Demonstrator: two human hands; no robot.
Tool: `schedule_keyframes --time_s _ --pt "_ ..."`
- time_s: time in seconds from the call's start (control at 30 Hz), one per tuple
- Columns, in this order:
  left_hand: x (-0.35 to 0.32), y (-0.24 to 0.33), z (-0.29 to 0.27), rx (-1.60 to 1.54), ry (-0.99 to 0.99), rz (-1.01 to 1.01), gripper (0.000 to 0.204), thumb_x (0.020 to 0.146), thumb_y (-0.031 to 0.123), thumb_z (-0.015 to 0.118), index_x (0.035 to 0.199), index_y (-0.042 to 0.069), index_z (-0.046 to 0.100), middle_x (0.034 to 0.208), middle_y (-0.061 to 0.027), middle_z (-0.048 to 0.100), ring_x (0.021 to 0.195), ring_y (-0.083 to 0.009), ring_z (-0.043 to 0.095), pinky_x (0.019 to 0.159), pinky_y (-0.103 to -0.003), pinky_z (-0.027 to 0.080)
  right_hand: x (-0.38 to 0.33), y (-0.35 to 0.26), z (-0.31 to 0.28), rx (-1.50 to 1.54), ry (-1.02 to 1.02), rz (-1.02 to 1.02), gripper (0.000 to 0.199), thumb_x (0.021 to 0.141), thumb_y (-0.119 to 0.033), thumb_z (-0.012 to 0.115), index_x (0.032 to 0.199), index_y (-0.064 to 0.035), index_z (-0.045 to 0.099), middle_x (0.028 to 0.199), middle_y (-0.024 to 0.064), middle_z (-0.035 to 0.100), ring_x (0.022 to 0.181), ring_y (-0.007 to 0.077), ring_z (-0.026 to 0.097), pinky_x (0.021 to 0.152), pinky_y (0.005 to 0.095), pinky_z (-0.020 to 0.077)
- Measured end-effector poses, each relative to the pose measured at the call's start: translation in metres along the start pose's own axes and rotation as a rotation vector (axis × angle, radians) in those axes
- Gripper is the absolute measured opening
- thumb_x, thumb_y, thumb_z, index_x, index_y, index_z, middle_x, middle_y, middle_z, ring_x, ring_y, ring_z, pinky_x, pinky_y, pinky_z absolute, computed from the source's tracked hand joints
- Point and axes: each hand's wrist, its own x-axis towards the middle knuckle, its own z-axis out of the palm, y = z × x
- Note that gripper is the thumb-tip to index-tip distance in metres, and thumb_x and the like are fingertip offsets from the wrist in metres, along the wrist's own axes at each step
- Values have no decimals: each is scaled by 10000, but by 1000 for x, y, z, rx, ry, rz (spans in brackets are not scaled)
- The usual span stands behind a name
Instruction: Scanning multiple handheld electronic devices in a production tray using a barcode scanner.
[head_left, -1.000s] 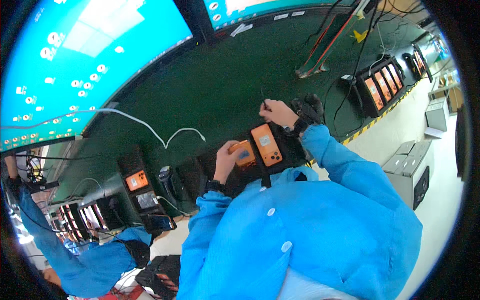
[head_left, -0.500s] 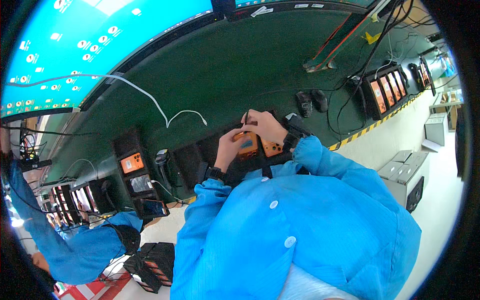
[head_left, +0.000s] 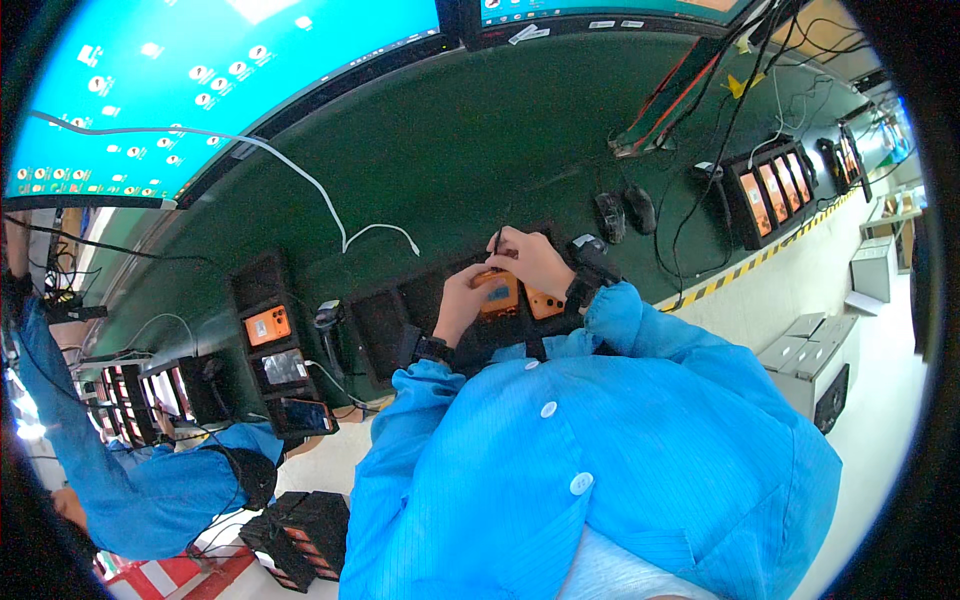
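Both hands meet over a black tray point(head_left: 375, 345) on the green bench. My left hand point(head_left: 466, 302) has its fingers bent and brought together at the upper edge of an orange phone point(head_left: 499, 297) lying back up; what lies between its fingertips is hidden. Just to the right, my right hand point(head_left: 537, 264) is closed in a pinch around a thin dark stick-like thing point(head_left: 499, 240) standing up from its fingertips. The fingertips of both hands nearly touch. Beneath my right hand, a second orange phone point(head_left: 543, 304) shows its camera lenses.
Left of the tray stand a scanner point(head_left: 328, 318) and a rack with another orange phone point(head_left: 267, 326). A white cable point(head_left: 343, 235) hangs before the monitor point(head_left: 240, 80). Two dark mice point(head_left: 610, 218) and a phone rack point(head_left: 770, 190) lie right. A co-worker's blue sleeve point(head_left: 190, 490) is at left.
The whole view has shifted slightly, with the monitor sitting further right. Both hands stay over the same orange phone, and their fingers have shifted only a little.
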Motion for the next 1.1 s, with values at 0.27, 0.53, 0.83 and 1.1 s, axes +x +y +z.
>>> schedule_keyframes --time_s 0.27,0.53,0.83,1.1 --pt "-5 2 3 45 23 108 261 869 143 735 1101 24 730 964 -94 750 884 -138 678 808 -314 534 -11 18 14 -114 -13 -78 249 919 -236 708 1037 -39 612 772 113 663 699 250 655 644 375 512" --pt "29 -12 -8 257 96 41 345 883 177 717 1150 -39 682 1000 -151 739 905 -183 693 799 -326 549 -39 39 11 -53 248 -69 355 917 -221 709 1165 14 612 1003 217 700 935 356 689 821 413 532" --pt "76 -46 15 433 586 100 640 791 224 795 1246 -132 520 1249 -241 572 1134 -335 562 999 -434 447 -191 69 -63 -215 262 323 278 966 -263 643 1104 -30 706 1068 151 694 1007 296 678 873 393 544" --pt "5 37 174 389 1 181 199 950 95 627 1110 -2 562 906 -62 576 765 -148 570 701 -321 473 -323 112 -105 156 317 690 357 1005 -324 588 1200 -41 682 1105 127 731 1036 240 692 914 370 535"
